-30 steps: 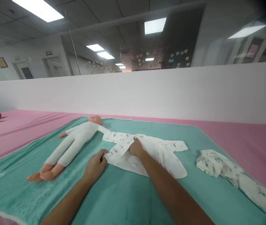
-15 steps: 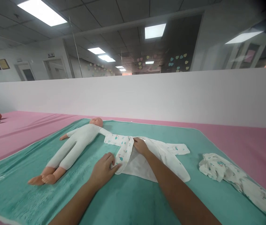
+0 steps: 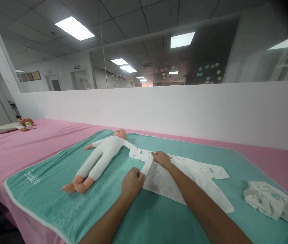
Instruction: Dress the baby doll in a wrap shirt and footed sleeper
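A white baby shirt [image 3: 162, 181] with a small teal print lies spread on the green towel [image 3: 78, 217], its front panel folded open and both sleeves stretched sideways. My left hand [image 3: 133, 183] is closed on the lower front edge of the shirt. Further up, my right hand [image 3: 161, 158] pinches the same edge near the collar, its fingertips partly hidden. To the left, a baby doll [image 3: 105, 149] in a white body suit lies on its back, its feet toward me. One of its arms reaches to the shirt's left sleeve.
A crumpled printed garment [image 3: 270, 201] lies at the right on the towel. Pink cloth [image 3: 54, 135] covers the table, whose edge drops off at the left. Another doll [image 3: 9, 127] with a green-capped bottle [image 3: 28, 125] lies at the far left. A white low wall [image 3: 146, 108] stands behind.
My view has swung left, so things appear further right. My left hand has closed on the shirt's front edge, and that edge has been turned, showing its plain white side.
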A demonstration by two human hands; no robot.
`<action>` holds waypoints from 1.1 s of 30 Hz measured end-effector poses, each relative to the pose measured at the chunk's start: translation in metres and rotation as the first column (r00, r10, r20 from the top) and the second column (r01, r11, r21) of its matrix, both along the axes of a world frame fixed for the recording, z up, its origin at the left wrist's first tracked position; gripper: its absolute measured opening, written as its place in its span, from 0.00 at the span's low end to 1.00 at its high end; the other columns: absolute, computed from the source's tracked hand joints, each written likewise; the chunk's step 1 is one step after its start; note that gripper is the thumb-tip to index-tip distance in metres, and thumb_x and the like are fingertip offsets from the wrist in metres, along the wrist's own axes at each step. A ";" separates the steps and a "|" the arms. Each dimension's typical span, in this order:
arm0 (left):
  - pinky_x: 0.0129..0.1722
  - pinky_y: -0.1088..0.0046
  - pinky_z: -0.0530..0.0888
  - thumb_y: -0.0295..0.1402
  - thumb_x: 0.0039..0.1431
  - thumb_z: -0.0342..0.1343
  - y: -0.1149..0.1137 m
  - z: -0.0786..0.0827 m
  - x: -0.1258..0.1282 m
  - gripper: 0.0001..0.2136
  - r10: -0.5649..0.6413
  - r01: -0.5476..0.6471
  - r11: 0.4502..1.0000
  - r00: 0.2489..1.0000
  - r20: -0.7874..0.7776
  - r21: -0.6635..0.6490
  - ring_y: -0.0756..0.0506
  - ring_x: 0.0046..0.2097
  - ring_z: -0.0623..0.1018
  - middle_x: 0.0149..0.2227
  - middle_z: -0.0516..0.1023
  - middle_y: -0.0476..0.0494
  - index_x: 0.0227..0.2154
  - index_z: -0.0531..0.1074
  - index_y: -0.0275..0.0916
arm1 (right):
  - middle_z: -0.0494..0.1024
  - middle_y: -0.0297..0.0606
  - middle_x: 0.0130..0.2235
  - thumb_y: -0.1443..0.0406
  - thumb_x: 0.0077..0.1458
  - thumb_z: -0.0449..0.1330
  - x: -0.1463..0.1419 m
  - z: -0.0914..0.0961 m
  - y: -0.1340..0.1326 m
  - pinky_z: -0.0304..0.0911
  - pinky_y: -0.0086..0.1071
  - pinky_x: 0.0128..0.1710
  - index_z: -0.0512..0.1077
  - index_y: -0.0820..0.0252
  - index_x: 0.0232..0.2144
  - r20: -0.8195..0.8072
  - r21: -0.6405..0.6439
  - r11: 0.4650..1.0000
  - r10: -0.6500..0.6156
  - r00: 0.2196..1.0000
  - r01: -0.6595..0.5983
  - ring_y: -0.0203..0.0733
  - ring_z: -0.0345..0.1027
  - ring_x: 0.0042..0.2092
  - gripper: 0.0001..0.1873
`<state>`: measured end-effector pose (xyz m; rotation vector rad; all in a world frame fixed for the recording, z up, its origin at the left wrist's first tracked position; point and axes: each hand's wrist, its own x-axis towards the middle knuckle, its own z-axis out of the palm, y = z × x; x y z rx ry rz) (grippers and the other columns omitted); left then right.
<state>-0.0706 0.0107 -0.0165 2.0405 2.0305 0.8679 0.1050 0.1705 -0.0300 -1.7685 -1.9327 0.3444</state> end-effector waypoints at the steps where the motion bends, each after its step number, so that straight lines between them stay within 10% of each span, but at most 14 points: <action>1: 0.27 0.74 0.58 0.31 0.56 0.45 0.003 0.001 -0.006 0.08 0.032 -0.032 0.999 0.997 0.069 -0.002 0.50 0.31 0.68 0.30 0.70 0.49 0.23 0.63 0.39 | 0.75 0.37 0.31 0.49 0.54 0.48 0.002 0.002 0.005 0.53 0.30 0.30 0.69 0.58 0.21 0.005 -0.002 1.000 -0.028 1.000 0.028 0.43 0.67 0.34 0.22; 9: 0.35 0.72 0.65 0.37 0.57 0.48 0.008 -0.007 -0.017 0.11 -0.188 0.176 0.977 0.978 0.091 0.124 0.47 0.40 0.70 0.43 0.70 0.46 0.42 0.65 0.42 | 0.73 0.40 0.30 0.56 0.58 0.38 0.026 -0.004 0.021 0.53 0.30 0.27 0.68 0.58 0.27 0.009 0.110 0.974 -0.201 0.980 0.199 0.43 0.65 0.32 0.22; 14: 0.43 0.64 0.64 0.31 0.58 0.47 0.009 -0.013 -0.012 0.12 -0.282 0.308 0.943 0.941 -0.187 0.127 0.42 0.51 0.65 0.52 0.67 0.48 0.43 0.70 0.49 | 0.73 0.38 0.35 0.62 0.53 0.48 0.043 -0.015 0.017 0.57 0.31 0.35 0.69 0.58 0.31 0.078 0.169 0.984 -0.061 0.995 0.047 0.42 0.64 0.39 0.12; 22: 0.41 0.66 0.66 0.33 0.61 0.44 0.008 -0.011 -0.016 0.12 -0.229 0.246 0.962 0.963 -0.139 0.118 0.43 0.45 0.68 0.42 0.72 0.44 0.38 0.73 0.42 | 0.66 0.41 0.52 0.60 0.58 0.46 0.088 -0.022 -0.036 0.54 0.38 0.54 0.65 0.59 0.50 0.230 0.238 0.940 0.188 0.955 -0.243 0.45 0.57 0.53 0.20; 33: 0.51 0.59 0.64 0.33 0.63 0.41 -0.005 -0.004 -0.005 0.14 -0.430 0.459 0.884 0.873 -0.229 0.088 0.43 0.57 0.62 0.54 0.67 0.48 0.47 0.68 0.47 | 0.61 0.42 0.58 0.58 0.61 0.42 0.132 -0.013 -0.075 0.44 0.41 0.60 0.61 0.63 0.54 0.412 0.328 0.924 0.047 0.910 -0.196 0.46 0.53 0.58 0.24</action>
